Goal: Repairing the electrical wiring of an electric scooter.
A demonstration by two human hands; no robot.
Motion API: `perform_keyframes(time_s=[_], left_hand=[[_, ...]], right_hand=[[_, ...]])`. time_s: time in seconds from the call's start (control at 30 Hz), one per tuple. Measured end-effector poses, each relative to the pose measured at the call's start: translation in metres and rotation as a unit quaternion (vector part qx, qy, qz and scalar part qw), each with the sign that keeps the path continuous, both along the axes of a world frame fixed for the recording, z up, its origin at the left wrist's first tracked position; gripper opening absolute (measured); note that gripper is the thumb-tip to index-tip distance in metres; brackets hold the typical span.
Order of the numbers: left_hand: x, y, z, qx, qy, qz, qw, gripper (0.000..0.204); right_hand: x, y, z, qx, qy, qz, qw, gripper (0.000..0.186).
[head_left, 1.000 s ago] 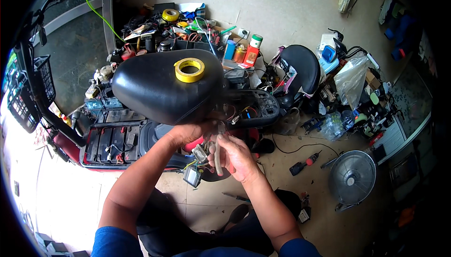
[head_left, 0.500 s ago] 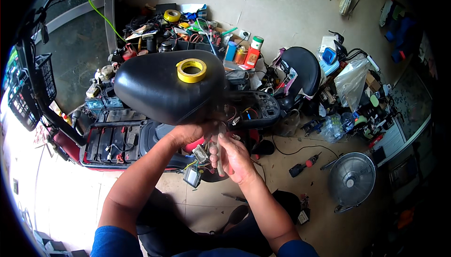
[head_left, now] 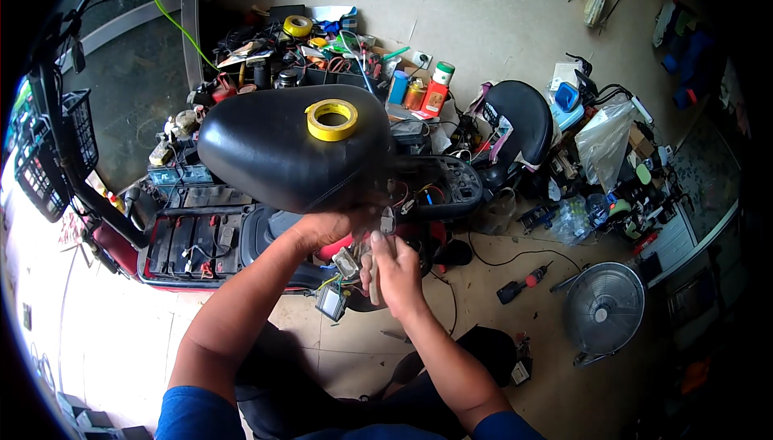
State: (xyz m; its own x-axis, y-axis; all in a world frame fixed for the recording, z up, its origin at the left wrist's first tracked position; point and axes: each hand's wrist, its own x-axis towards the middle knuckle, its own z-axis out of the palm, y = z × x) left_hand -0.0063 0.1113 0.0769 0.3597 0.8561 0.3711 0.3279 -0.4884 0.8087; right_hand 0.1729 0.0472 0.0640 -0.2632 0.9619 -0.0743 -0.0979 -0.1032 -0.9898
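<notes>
My left hand (head_left: 322, 229) and right hand (head_left: 396, 267) both pinched a bundle of coloured wires with small grey connectors (head_left: 348, 263), just under the glossy black scooter seat (head_left: 274, 154).

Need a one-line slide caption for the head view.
Both hands, left hand and right hand, work on wiring beneath a scooter's raised black seat.

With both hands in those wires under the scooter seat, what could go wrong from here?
The yellow tape roll lies loose on the raised black seat; a bump could send it rolling off. The left hand and right hand work among thin coloured wires with a small connector block dangling, so a tug might strain or pull a wire loose. The battery tray lies open close by, possibly a short risk.
</notes>
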Motion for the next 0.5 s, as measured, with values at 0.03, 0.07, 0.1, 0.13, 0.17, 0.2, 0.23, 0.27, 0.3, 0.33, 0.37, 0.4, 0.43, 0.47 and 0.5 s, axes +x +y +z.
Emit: perform_keyframes(time_s=[0.03, 0.07, 0.1, 0.13, 0.17, 0.2, 0.23, 0.27, 0.3, 0.33, 0.37, 0.4, 0.43, 0.47, 0.5], left_hand=[[0.002, 0.001, 0.0, -0.023, -0.001, -0.001, 1.0, 0.033], [0.001, 0.001, 0.001, -0.024, 0.0, 0.0, 1.0, 0.033], [0.001, 0.0, 0.002, -0.058, -0.008, -0.004, 0.998, 0.033], [0.001, -0.001, 0.003, -0.092, -0.016, -0.01, 0.996, 0.034], [0.0, -0.003, 0.005, -0.093, -0.015, -0.012, 0.995, 0.034], [-0.002, -0.005, 0.008, -0.089, -0.013, -0.008, 0.996, 0.034], [-0.002, -0.007, 0.009, -0.085, -0.012, -0.006, 0.996, 0.035], [0.0, -0.007, 0.009, -0.087, -0.013, -0.01, 0.996, 0.035], [0.001, -0.006, 0.008, -0.097, -0.013, -0.018, 0.995, 0.035], [-0.002, -0.007, 0.008, -0.108, -0.011, -0.018, 0.994, 0.036], [-0.004, -0.006, 0.006, -0.112, -0.01, -0.014, 0.994, 0.036], [-0.005, -0.001, 0.003, -0.102, 0.005, -0.011, 0.995, 0.037], [-0.004, 0.001, 0.0, -0.094, 0.021, -0.012, 0.995, 0.037], [-0.003, -0.002, 0.003, -0.112, -0.03, -0.03, 0.993, 0.038], [-0.002, -0.004, 0.005, -0.087, -0.035, -0.029, 0.995, 0.037]], right_hand=[[-0.001, -0.007, -0.014, 0.113, -0.016, -0.035, 0.993, 0.022], [0.004, -0.013, -0.018, 0.345, -0.116, -0.047, 0.93, 0.018], [0.01, -0.02, -0.02, 0.554, -0.208, -0.056, 0.804, 0.015], [0.016, -0.032, -0.019, 0.587, -0.213, 0.052, 0.779, 0.014], [0.021, -0.044, -0.022, 0.612, -0.216, 0.158, 0.744, 0.013], [0.025, -0.055, -0.033, 0.561, -0.302, 0.255, 0.727, 0.014], [0.031, -0.065, -0.049, 0.498, -0.382, 0.348, 0.696, 0.015], [0.038, -0.07, -0.064, 0.49, -0.429, 0.365, 0.665, 0.017], [0.049, -0.072, -0.076, 0.486, -0.431, 0.364, 0.668, 0.017], [0.054, -0.074, -0.077, 0.459, -0.444, 0.378, 0.67, 0.017], [0.06, -0.075, -0.077, 0.431, -0.457, 0.392, 0.672, 0.018], [0.067, -0.07, -0.076, 0.414, -0.423, 0.384, 0.709, 0.019], [0.072, -0.067, -0.071, 0.409, -0.418, 0.387, 0.713, 0.019], [0.075, -0.066, -0.062, 0.395, -0.403, 0.35, 0.748, 0.02], [0.077, -0.064, -0.054, 0.379, -0.387, 0.312, 0.781, 0.022]])
